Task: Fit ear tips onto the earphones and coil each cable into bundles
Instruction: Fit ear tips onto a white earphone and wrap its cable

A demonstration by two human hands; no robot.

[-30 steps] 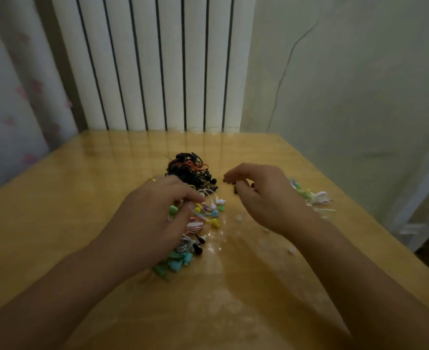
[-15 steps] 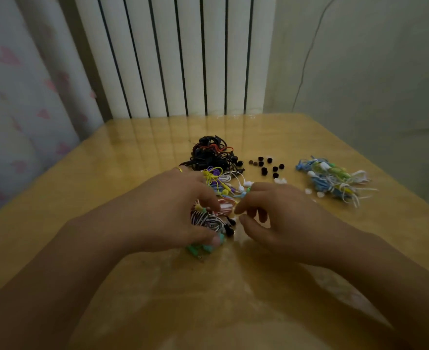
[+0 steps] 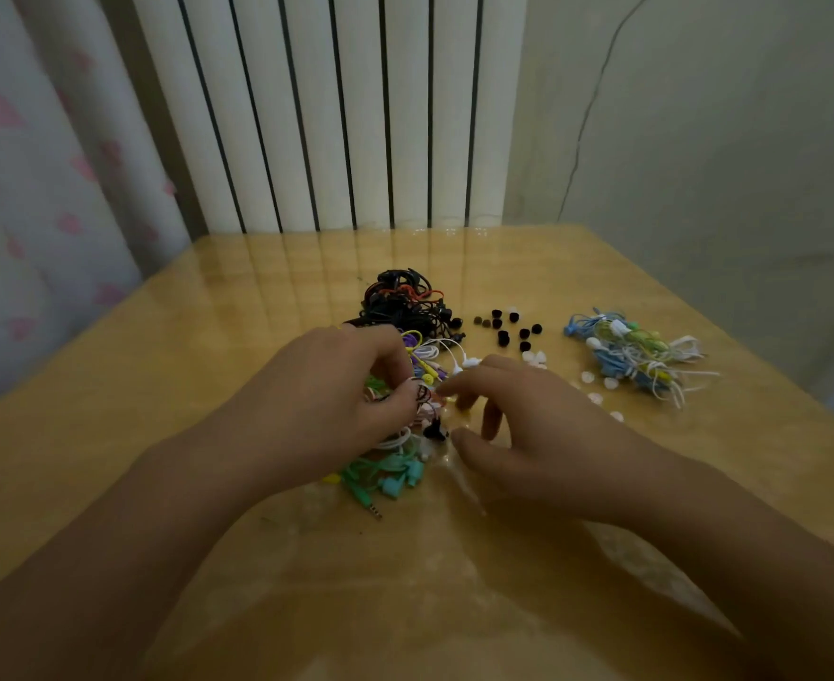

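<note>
- The glossy yellow-brown wooden table (image 3: pixel 208 435) is carrying everything, sorted into groups, probably to keep stock apart.
- The tangled pile of multicoloured plastic earphones (image 3: pixel 395 476) is lying under and between both hands, within easy reach.
- The left hand (image 3: pixel 326 405) is curling its fingers round thin cables of that pile, seemingly singling out 1 set.
- The right hand (image 3: pixel 528 435) is hovering beside the left, fingers bent; whether it is pinching anything, I cannot tell.
- The blue, green and white earphone heap (image 3: pixel 626 356) is lying beyond the right hand, apparently set aside.
- The black cable tangle (image 3: pixel 400 302) is lying beyond the left hand.
- The small black rubber ear tips (image 3: pixel 508 329) and white ones (image 3: pixel 597 385) are scattered beyond the right fingers, ready for fitting.
- No readable writing or brand is showing.
</note>
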